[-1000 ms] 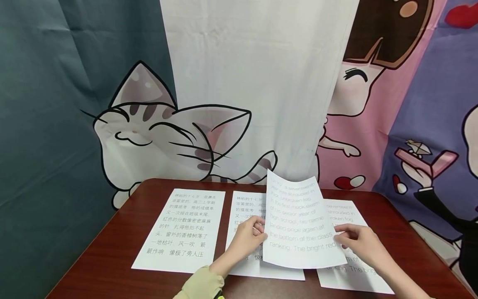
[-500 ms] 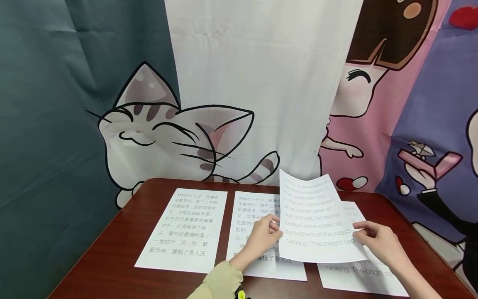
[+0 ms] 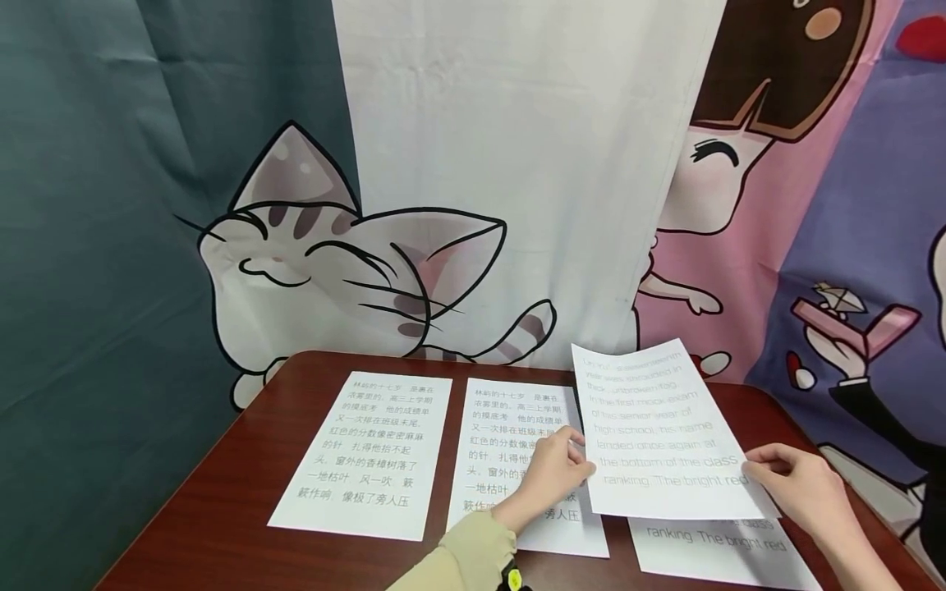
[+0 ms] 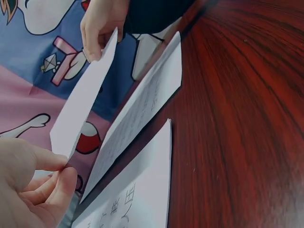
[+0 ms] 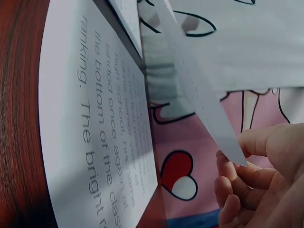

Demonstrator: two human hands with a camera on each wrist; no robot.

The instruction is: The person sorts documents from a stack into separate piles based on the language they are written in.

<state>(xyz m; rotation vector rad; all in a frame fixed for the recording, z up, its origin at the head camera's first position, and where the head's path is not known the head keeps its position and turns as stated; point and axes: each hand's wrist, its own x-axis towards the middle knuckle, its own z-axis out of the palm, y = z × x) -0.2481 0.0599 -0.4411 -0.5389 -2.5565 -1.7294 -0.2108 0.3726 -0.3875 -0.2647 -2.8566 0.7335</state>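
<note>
A sheet of paper printed in English is held up above the table by both hands, bowed slightly. My left hand pinches its left edge between thumb and fingers, and my right hand pinches the right edge near the lower corner. Beneath it, partly hidden, lies another English sheet on the table. In the right wrist view the raised sheet stands apart from that lying English page. The left wrist view shows the raised sheet edge-on, with both hands at its ends.
Two sheets with Chinese text lie on the dark red wooden table: a left sheet and a middle sheet, partly covered by my left forearm. Behind the table hangs a cartoon-printed curtain.
Both hands have moved right with the raised sheet. More of the middle Chinese sheet shows now, and the raised page covers more of the lying English sheet.
</note>
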